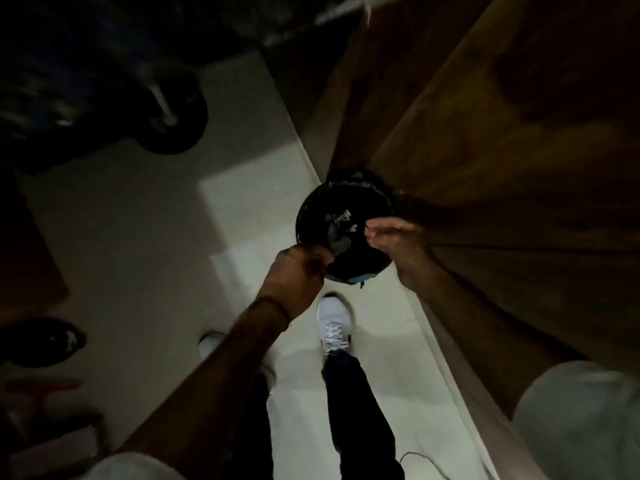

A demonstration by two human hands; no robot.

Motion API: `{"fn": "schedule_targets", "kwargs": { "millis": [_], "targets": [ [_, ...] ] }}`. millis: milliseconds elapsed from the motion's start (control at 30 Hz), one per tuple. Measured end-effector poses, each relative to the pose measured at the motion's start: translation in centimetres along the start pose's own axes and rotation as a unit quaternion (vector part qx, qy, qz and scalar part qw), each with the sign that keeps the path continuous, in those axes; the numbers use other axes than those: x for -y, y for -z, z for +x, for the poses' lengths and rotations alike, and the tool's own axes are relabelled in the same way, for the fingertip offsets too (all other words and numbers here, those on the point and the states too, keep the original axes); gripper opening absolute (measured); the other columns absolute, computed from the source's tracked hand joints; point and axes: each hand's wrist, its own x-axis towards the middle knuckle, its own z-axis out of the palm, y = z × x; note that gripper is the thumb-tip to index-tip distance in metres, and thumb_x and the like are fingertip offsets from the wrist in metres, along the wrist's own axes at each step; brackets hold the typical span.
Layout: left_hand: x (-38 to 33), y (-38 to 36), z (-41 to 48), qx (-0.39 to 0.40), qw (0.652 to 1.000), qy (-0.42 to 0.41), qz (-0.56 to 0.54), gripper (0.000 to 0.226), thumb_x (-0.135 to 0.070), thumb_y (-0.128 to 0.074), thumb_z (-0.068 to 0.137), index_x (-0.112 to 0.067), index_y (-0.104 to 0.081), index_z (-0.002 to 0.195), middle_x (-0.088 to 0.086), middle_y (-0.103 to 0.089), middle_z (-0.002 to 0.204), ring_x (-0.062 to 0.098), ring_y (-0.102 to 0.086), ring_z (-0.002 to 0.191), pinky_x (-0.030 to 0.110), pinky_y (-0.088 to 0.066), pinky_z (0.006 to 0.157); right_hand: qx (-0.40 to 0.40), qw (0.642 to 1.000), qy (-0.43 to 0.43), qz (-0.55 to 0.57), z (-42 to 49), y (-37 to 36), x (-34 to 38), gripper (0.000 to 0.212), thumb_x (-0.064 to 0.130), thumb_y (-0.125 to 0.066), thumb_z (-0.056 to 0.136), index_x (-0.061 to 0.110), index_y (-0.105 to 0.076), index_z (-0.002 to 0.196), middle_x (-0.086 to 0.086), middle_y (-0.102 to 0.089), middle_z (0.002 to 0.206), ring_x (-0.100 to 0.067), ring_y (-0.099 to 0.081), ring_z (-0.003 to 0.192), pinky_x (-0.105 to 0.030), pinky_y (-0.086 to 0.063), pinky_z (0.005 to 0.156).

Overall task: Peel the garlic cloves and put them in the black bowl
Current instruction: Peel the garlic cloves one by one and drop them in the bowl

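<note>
The scene is dark and I stand over a round black bin on the floor, lined with a dark bag, with pale scraps lying inside. My left hand hovers at the bin's near-left rim with its fingers curled into a fist; I see nothing in it. Over the bin's right side, my right hand has its fingers stretched out and pointing left. No garlic clove or black bowl can be made out.
A wooden cabinet rises along the right, close to the bin. My white shoes stand on the pale tiled floor. Dark wheeled objects sit at the upper left and a dark shoe at the left edge.
</note>
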Motion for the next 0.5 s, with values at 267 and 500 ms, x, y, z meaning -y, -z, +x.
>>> {"fn": "schedule_targets", "kwargs": {
  "millis": [267,500],
  "targets": [
    [7.5,-6.2,7.0,-0.015,0.998,0.032,-0.044,0.023,0.0,-0.056,0.092,-0.012,-0.075,0.095,0.002,-0.07,0.095,-0.001,-0.057,0.071,0.003,-0.04,0.064,-0.064,0.992,0.059,-0.093,10.6,-1.3,-8.5,0.027,-0.018,-0.047,0.081,-0.017,-0.066,0.099,-0.01,-0.065,0.077,-0.019,-0.062,0.073,-0.035,-0.053,0.078],
    [11.0,-7.6,8.1,-0.027,0.998,0.029,-0.046,0.018,-0.001,-0.059,0.093,-0.011,-0.074,0.097,-0.002,-0.067,0.088,-0.007,-0.056,0.063,0.001,-0.036,0.06,-0.134,0.974,0.102,-0.154,12.4,-1.2,-10.7,0.033,-0.002,-0.056,0.091,0.024,-0.058,0.073,0.003,-0.063,0.069,-0.017,-0.062,0.056,-0.034,-0.056,0.057]
  ]
}}
